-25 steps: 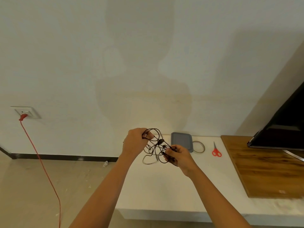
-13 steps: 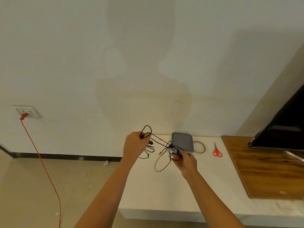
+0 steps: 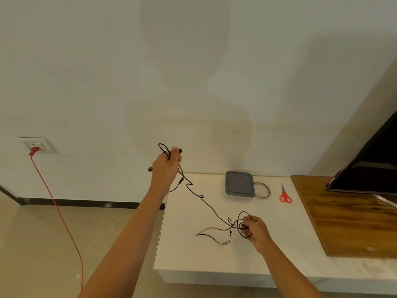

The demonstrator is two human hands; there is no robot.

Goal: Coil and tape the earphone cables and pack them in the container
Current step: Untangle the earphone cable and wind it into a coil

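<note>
While both hands grip the cable [image 3: 206, 201], it now stretches out between them.
Nearest, the right hand [image 3: 255, 231] pinches tangled loops low over the table [image 3: 193, 254], with loose ends trailing onto the top beside it. From there one strand climbs to the left hand [image 3: 166, 166], which is raised at the table's far left edge and clenched round a loop. Half a second ago the hands were close together with the bundle slack; now they are well apart. At the back, the lidded container [image 3: 239, 183], tape [image 3: 263, 190] and scissors [image 3: 285, 195] have not moved.

single head view, looks forward-down over white table [image 3: 214, 254] toward wall [image 3: 86, 61].
</note>
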